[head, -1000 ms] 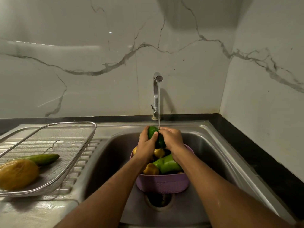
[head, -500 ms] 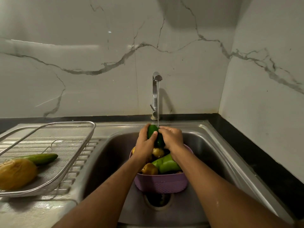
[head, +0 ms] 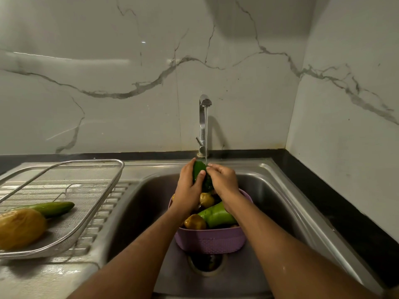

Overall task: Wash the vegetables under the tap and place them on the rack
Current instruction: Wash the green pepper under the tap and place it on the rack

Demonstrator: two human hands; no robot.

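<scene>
A dark green cucumber (head: 199,172) stands nearly upright under the running tap (head: 204,121). My left hand (head: 187,188) grips it from the left with the thumb across its front. From the right, my right hand (head: 223,180) curls its fingers round the cucumber. Below my hands sits a purple basket (head: 209,240) in the sink (head: 269,190), holding a light green vegetable (head: 216,216) and small yellow-brown ones (head: 195,222). The metal mesh rack (head: 86,190) on the left drainboard holds a green cucumber (head: 54,208) and a large yellow vegetable (head: 20,228).
The sink drain (head: 206,263) lies just in front of the basket. A black counter strip (head: 345,203) runs along the right wall and behind the sink. Marble wall panels rise behind and to the right.
Both hands have stayed on the cucumber under the stream, shifting it slightly and rubbing it. The basket and the rack have not moved.
</scene>
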